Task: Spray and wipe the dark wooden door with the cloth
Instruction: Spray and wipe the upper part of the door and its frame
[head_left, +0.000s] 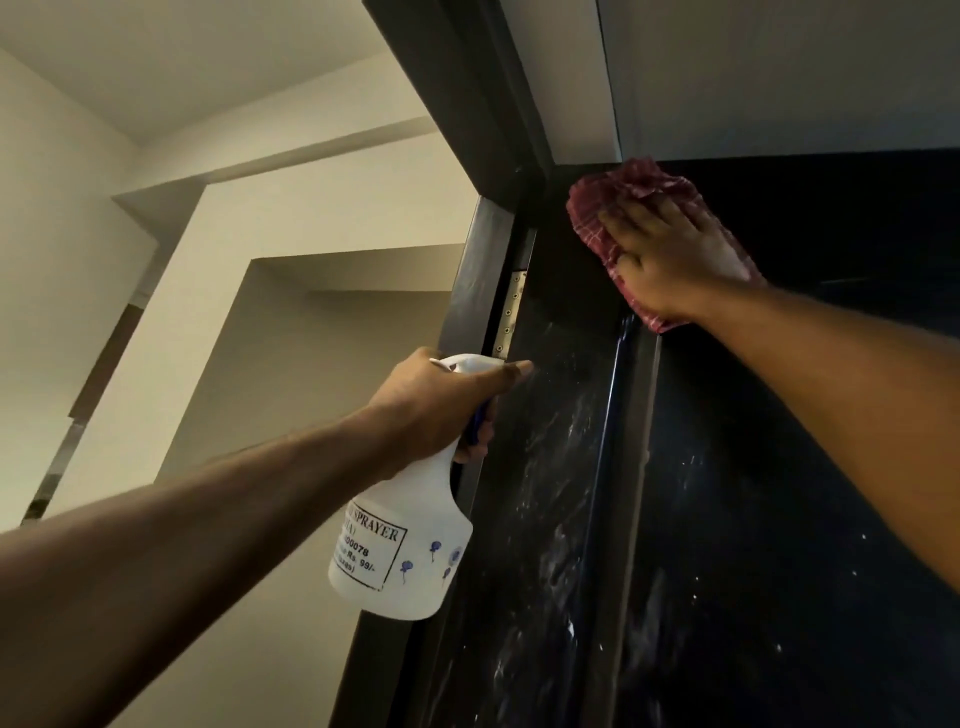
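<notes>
Right hand (670, 254) presses cloth (592, 218) flat against door (779, 467), top left. Left hand (431, 405) grips sprayer (400, 551) near hinge (511, 312).

The dark wooden door (789, 441) stands upright, a raised moulding (626, 467) running down its face. High up near the hinge-side corner a red checked cloth (589, 208) lies flat against it, pressed there by the right hand (670, 254) with fingers spread. Below the cloth, whitish wet streaks (550, 467) and droplets spatter the wood. A metal hinge (511, 312) shows along the door's left edge.
</notes>
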